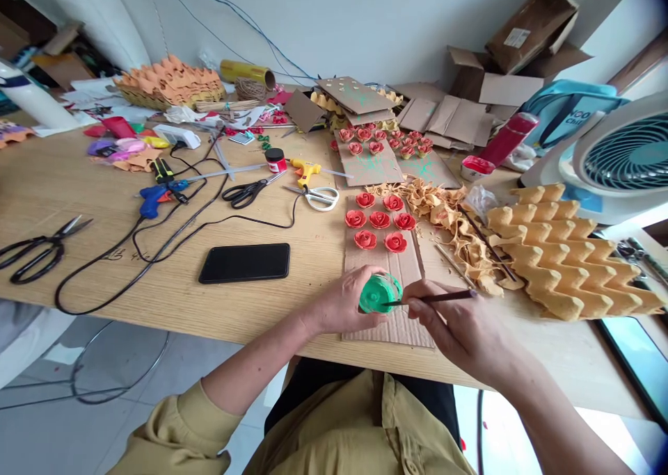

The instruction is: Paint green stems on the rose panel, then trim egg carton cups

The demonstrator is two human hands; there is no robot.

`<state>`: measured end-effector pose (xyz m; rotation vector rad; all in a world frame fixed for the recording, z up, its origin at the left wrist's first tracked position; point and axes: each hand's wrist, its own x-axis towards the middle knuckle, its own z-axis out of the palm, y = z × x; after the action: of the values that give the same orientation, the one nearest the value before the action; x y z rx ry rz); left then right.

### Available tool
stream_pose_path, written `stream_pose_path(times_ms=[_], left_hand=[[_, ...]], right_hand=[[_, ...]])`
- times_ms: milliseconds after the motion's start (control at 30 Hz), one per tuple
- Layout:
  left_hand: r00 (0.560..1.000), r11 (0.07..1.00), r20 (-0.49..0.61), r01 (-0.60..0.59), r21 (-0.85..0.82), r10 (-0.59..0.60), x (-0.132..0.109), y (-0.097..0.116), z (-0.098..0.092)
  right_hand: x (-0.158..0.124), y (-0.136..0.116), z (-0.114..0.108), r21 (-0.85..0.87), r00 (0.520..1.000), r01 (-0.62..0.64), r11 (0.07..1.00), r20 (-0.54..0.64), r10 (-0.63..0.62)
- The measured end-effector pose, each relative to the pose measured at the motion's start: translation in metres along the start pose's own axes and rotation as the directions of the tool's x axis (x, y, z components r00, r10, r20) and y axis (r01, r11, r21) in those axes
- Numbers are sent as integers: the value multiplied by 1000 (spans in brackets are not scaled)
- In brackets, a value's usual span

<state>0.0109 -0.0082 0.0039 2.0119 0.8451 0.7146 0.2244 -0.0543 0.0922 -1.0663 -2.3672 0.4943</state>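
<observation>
My left hand [344, 301] is closed round a small jar of green paint [380, 293], held just above a strip of corrugated cardboard [389, 322] at the table's near edge. My right hand [464, 329] pinches a thin dark paintbrush [438, 298] whose tip dips into the green jar. Several red paper roses [380, 220] lie on the far end of the same cardboard strip.
A black phone [244, 262] lies left of my hands. Scissors [36, 249], glue guns [151, 198] and black cables spread over the left of the table. Yellow egg trays [568, 259] and paper scraps [443, 214] sit on the right, a fan [623, 155] behind them.
</observation>
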Motion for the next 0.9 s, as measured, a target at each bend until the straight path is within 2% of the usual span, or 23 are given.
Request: stream_pose_path(times_ms=[233, 433, 533, 633, 767, 833, 900], left_hand=[[999, 999, -12, 48, -15, -48, 1, -9, 5], [1000, 1000, -21, 22, 1, -22, 2, -10, 5], [1000, 1000, -10, 20, -5, -20, 3, -7, 2], [1000, 1000, -4, 30, 0, -30, 3, -6, 1], [1000, 1000, -10, 9, 18, -9, 3, -9, 4], [1000, 1000, -19, -7, 22, 7, 2, -11, 5], [1000, 1000, -19, -10, 19, 11, 2, -12, 5]], right_hand=[[7, 0, 4, 42, 999, -26, 999, -19, 26], [13, -4, 11, 60, 1000, -16, 998, -10, 16], [19, 5, 19, 47, 998, 21, 999, -64, -18], [21, 14, 17, -19, 993, 37, 999, -109, -39], [14, 7, 6, -38, 999, 37, 999, -33, -38], [13, 0, 6, -1, 999, 43, 999, 13, -43], [15, -2, 9, 21, 998, 57, 998, 12, -57]])
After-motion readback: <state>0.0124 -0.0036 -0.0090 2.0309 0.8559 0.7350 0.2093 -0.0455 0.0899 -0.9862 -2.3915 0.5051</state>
